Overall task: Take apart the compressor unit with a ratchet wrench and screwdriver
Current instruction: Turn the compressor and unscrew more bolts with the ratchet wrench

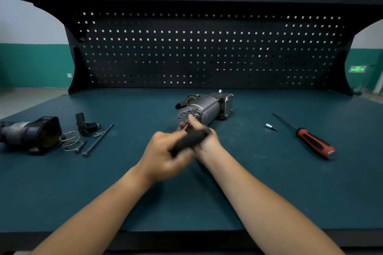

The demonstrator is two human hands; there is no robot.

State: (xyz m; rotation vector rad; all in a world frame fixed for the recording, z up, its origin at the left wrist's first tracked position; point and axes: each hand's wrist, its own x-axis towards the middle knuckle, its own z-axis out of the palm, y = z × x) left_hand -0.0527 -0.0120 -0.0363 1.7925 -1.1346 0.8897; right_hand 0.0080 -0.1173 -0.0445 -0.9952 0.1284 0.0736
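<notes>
— What's nearest?
— The desk (186,215) front edge, under my arms. Left grip (165,157) is clamped round the blurred ratchet wrench (190,141) handle, and right grip (204,136) curls on its far end.
— The compressor unit (207,107)?
— Mid-desk, just behind both grips. Open desk on either side; screwdriver (310,141) well right.

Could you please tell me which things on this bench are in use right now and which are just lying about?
In use: compressor unit, ratchet wrench, held by left hand and right hand.

Lying about: screwdriver, socket bit, spring, long bolt, black fitting, dark housing.
</notes>
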